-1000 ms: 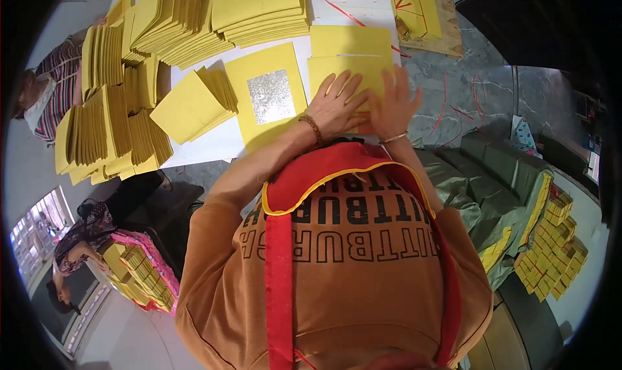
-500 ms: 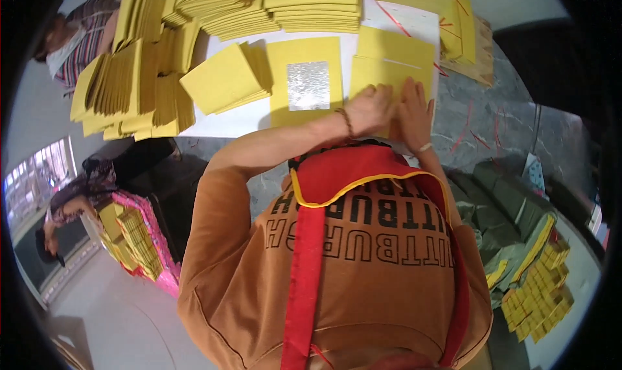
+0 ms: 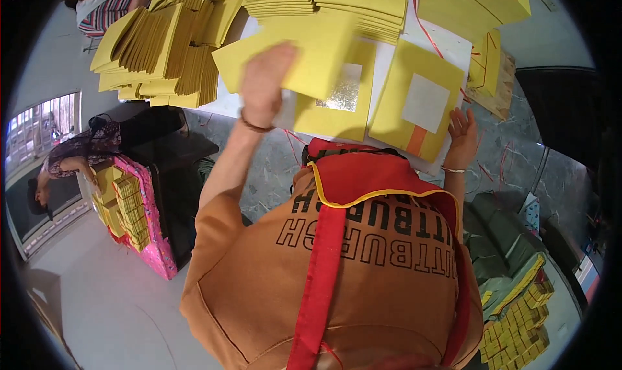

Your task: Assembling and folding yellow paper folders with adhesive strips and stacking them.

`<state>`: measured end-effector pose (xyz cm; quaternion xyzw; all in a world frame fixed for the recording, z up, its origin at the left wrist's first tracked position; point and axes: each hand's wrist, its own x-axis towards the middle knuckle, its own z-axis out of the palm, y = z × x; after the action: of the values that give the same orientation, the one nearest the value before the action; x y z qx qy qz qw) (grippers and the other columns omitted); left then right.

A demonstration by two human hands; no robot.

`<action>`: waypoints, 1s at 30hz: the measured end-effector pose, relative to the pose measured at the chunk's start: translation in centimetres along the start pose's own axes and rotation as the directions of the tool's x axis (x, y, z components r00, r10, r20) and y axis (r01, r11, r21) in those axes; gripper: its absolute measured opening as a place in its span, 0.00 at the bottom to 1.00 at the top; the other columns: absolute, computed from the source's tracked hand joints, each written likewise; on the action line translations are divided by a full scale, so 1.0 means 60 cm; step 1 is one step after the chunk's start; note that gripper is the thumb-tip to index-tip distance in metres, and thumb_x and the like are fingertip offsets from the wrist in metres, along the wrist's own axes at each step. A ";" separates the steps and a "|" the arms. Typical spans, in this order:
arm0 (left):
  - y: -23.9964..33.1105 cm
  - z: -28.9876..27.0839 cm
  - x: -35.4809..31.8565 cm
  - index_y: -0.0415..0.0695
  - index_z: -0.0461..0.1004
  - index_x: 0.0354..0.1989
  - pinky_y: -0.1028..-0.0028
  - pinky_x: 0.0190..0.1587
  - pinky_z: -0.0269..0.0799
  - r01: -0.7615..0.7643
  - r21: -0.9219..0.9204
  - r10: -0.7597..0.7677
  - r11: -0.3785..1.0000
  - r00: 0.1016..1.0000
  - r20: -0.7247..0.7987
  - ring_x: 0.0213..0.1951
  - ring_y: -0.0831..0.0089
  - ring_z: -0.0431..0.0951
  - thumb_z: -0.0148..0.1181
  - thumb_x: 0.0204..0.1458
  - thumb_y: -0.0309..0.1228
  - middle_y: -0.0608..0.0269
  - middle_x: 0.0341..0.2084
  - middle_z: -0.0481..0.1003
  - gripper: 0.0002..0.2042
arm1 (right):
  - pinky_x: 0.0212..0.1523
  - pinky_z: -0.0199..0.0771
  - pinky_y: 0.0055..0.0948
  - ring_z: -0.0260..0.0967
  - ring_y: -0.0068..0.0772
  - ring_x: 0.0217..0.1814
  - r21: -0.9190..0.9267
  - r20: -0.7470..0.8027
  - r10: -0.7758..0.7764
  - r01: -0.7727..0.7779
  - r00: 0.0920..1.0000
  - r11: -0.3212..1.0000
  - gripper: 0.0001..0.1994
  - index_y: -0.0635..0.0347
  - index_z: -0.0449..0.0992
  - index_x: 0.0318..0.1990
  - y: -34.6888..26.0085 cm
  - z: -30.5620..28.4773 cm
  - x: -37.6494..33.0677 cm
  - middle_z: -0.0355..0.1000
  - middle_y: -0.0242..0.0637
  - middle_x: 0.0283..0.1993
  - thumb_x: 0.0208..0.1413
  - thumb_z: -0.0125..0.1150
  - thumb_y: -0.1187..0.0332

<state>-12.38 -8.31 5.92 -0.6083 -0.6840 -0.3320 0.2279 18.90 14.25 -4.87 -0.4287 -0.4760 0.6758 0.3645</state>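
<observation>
My left hand (image 3: 264, 85), slightly blurred, grips folded yellow paper (image 3: 304, 52) that is raised and tilted above the table. This paper partly covers a flat yellow sheet with a silver foil square (image 3: 343, 94) on it. To the right lies another yellow sheet (image 3: 402, 78), bearing a pale square (image 3: 426, 103) and an orange strip (image 3: 417, 138) at its near end. My right hand (image 3: 462, 137) is beside that sheet's right edge, fingers apart and holding nothing.
Stacks of folded yellow paper (image 3: 152, 46) crowd the white table's (image 3: 389, 52) left and far sides. Red string (image 3: 426, 30) trails near a yellow bundle (image 3: 486, 62). At left, another person (image 3: 81, 150) leans over a pink-edged box (image 3: 146, 208) of yellow packets.
My left hand has moved left and taken up folded yellow paper. My right hand has shifted to the sheet's right side. That sheet now shows a pale square and an orange strip.
</observation>
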 end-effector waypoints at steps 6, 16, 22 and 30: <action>-0.123 -0.011 -0.153 0.46 0.68 0.51 0.64 0.50 0.60 0.144 0.454 -0.265 0.879 0.940 0.214 0.49 0.60 0.68 0.50 0.42 0.20 0.58 0.46 0.71 0.22 | 0.50 0.64 0.27 0.66 0.28 0.48 -0.178 -0.026 -0.033 0.028 0.999 0.984 0.17 0.65 0.66 0.51 0.009 0.008 0.011 0.70 0.39 0.46 0.60 0.46 0.63; -0.105 0.049 -0.221 0.42 0.55 0.59 0.60 0.56 0.56 0.190 0.496 -0.430 0.847 0.794 0.429 0.58 0.56 0.57 0.44 0.48 0.23 0.50 0.58 0.56 0.25 | 0.49 0.64 0.23 0.66 0.25 0.48 -0.174 0.052 -0.088 0.095 0.995 0.980 0.14 0.66 0.66 0.50 0.037 -0.007 0.017 0.70 0.38 0.46 0.58 0.48 0.71; -0.100 0.034 -0.205 0.41 0.47 0.62 0.49 0.60 0.43 0.152 0.557 -0.499 0.816 0.672 0.547 0.63 0.56 0.49 0.50 0.46 0.32 0.52 0.62 0.49 0.33 | 0.48 0.66 0.28 0.68 0.29 0.47 -0.473 0.125 -0.184 0.222 0.975 0.853 0.09 0.60 0.73 0.42 0.016 0.005 0.003 0.71 0.36 0.45 0.53 0.54 0.71; 0.041 0.068 -0.052 0.43 0.60 0.56 0.53 0.56 0.51 0.195 0.017 -0.169 0.981 0.803 0.572 0.59 0.55 0.54 0.57 0.37 0.27 0.51 0.58 0.56 0.31 | 0.48 0.64 0.37 0.64 0.38 0.51 -0.657 0.560 -0.414 0.689 0.717 0.305 0.09 0.53 0.75 0.35 0.005 0.006 0.003 0.71 0.29 0.42 0.43 0.59 0.71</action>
<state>-9.12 -7.35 1.38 -0.6159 -0.7686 -0.1696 -0.0329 18.50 14.22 -5.16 -0.2515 -0.9018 0.2457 0.2513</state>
